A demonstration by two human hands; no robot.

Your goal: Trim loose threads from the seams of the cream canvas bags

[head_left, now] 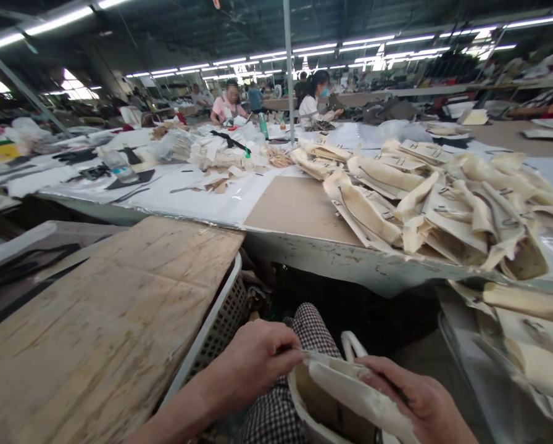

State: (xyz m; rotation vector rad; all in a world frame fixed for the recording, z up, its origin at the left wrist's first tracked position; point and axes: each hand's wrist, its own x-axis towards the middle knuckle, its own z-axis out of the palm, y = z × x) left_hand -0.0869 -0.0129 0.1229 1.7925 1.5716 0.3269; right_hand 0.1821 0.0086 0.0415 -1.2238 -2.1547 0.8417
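Low in the head view, both my hands hold one cream fabric piece over my lap. My left hand pinches its upper left edge with closed fingers. My right hand grips its right side, fingers curled over the cloth. The piece is curved, with a darker tan inner face showing. My checked trousers show just behind it.
A big heap of similar cream pieces covers the worktable ahead right; more lie at far right. A plywood board rests on a white basket at my left. Other people sit working at the far tables.
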